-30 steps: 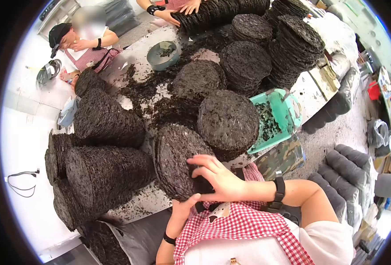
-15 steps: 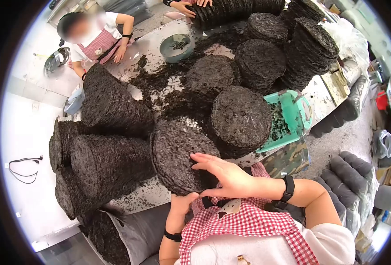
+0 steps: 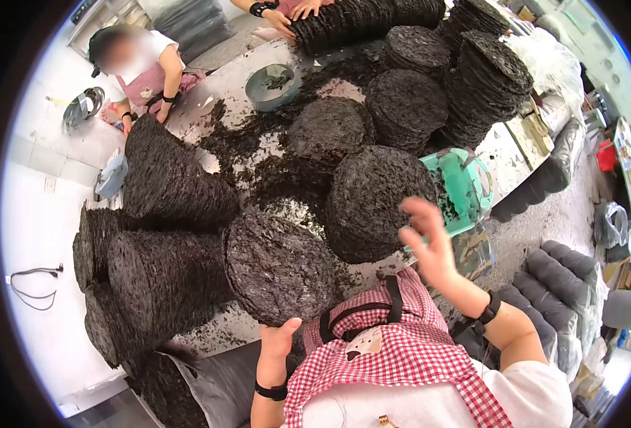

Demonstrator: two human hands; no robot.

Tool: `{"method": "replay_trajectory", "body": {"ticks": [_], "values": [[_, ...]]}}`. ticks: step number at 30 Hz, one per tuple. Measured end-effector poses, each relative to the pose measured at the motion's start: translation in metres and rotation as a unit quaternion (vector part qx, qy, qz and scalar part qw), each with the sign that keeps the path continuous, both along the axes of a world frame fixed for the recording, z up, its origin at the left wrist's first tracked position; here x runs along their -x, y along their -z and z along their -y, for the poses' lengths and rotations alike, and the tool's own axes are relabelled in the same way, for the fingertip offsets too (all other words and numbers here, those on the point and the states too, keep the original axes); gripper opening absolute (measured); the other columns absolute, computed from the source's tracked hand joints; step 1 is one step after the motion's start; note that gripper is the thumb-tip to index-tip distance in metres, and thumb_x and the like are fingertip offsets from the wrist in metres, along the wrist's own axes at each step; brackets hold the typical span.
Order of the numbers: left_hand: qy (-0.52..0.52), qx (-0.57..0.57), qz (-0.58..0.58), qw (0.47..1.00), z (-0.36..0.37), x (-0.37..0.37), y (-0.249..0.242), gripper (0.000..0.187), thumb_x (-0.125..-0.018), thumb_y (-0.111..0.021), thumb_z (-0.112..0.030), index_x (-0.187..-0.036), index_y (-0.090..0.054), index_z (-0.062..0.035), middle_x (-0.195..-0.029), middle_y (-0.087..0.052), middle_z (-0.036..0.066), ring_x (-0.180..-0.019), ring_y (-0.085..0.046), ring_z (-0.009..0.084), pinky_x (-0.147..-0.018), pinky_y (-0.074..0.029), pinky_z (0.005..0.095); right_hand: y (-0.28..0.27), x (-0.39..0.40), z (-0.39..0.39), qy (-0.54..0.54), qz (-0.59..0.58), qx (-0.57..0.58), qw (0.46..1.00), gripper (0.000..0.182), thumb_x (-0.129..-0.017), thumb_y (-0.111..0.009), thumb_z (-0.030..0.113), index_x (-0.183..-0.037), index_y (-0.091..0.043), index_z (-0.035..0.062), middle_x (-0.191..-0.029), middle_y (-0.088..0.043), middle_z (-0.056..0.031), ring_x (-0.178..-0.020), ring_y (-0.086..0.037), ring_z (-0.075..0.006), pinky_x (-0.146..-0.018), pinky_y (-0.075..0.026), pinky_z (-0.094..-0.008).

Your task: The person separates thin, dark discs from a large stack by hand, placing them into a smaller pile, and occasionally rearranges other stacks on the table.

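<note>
My left hand (image 3: 278, 338) grips the near edge of a dark round dried seaweed cake (image 3: 281, 267), its thumb on the rim and its fingers hidden beneath. The cake is tilted toward me, its rough flat face showing. My right hand (image 3: 429, 241) is raised with fingers apart, slightly blurred and holding nothing. Behind it stands a stack of round seaweed cakes (image 3: 374, 200), which the fingertips overlap in this view. To the left, several stacks lie on their sides, the nearest stack (image 3: 169, 278) right beside the cake in my left hand.
A green plastic scoop-like tray (image 3: 465, 187) with seaweed bits sits right of the upright stack. Loose flakes cover the white table (image 3: 222, 82) around a grey-green bowl (image 3: 264, 98). More stacks (image 3: 406, 107) stand farther back. A co-worker (image 3: 151, 71) and another person's hands (image 3: 294, 16) are across the table.
My right hand has lifted off the seaweed cake's face and moved right and up. The left hand still holds the cake, now lower left in view. The whole view has shifted slightly.
</note>
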State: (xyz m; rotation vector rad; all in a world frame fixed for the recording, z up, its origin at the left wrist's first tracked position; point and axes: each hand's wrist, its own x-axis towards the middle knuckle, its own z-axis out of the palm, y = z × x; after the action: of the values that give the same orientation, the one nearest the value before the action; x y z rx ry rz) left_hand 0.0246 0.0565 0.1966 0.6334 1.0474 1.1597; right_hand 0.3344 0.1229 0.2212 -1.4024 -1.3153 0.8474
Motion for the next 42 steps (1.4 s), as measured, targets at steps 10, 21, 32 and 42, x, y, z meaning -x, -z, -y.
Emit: {"method": "replay_trajectory", "body": {"ticks": [10, 21, 32, 42], "values": [[0.087, -0.035, -0.017, 0.995, -0.017, -0.021, -0.008, 0.070, -0.065, -0.080, -0.006, -0.125, -0.045, 0.0006, -0.118, -0.053, 0.009, -0.109, -0.053, 0.0204, -0.094, -0.044, 0.0356, -0.037, 0.077, -0.009, -0.376, 0.024, -0.025, 0.926, 0.062, -0.066, -0.079, 0.022, -0.116, -0.048, 0.0028, -0.137, -0.038, -0.0182, -0.127, -0.037, -0.0352, -0.103, -0.035, -0.0427], [0.016, -0.026, 0.036, 0.999, -0.010, 0.001, -0.011, 0.070, -0.066, -0.078, -0.004, -0.127, -0.043, -0.0016, -0.122, -0.051, 0.010, -0.111, -0.052, 0.0251, -0.095, -0.042, 0.0403, -0.018, -0.003, -0.004, 0.037, -0.065, 0.143, 0.987, 0.041, -0.088, -0.059, 0.011, -0.125, -0.048, -0.0016, -0.103, -0.063, -0.0107, -0.093, -0.060, -0.0169, -0.082, -0.048, -0.0298], [0.117, 0.026, -0.079, 0.990, -0.015, -0.018, -0.014, 0.070, -0.063, -0.080, 0.002, -0.123, -0.045, -0.0004, -0.116, -0.055, 0.011, -0.106, -0.054, 0.0214, -0.092, -0.045, 0.0359, -0.013, 0.043, 0.000, -0.015, -0.155, 0.059, 0.986, 0.069, -0.085, -0.063, 0.007, -0.141, -0.023, 0.0044, -0.127, -0.045, -0.0164, -0.108, -0.052, -0.0241, -0.088, -0.046, -0.0347], [0.113, -0.011, -0.071, 0.991, 0.002, -0.003, -0.011, 0.061, -0.067, -0.078, -0.006, -0.120, -0.050, -0.0015, -0.111, -0.057, 0.008, -0.100, -0.056, 0.0204, -0.089, -0.044, 0.0352, 0.033, -0.031, 0.013, 0.144, -0.269, 0.150, 0.941, 0.046, -0.089, -0.057, 0.010, -0.129, -0.038, -0.0023, -0.103, -0.054, -0.0080, -0.083, -0.055, -0.0131, -0.067, -0.047, -0.0267]]}}
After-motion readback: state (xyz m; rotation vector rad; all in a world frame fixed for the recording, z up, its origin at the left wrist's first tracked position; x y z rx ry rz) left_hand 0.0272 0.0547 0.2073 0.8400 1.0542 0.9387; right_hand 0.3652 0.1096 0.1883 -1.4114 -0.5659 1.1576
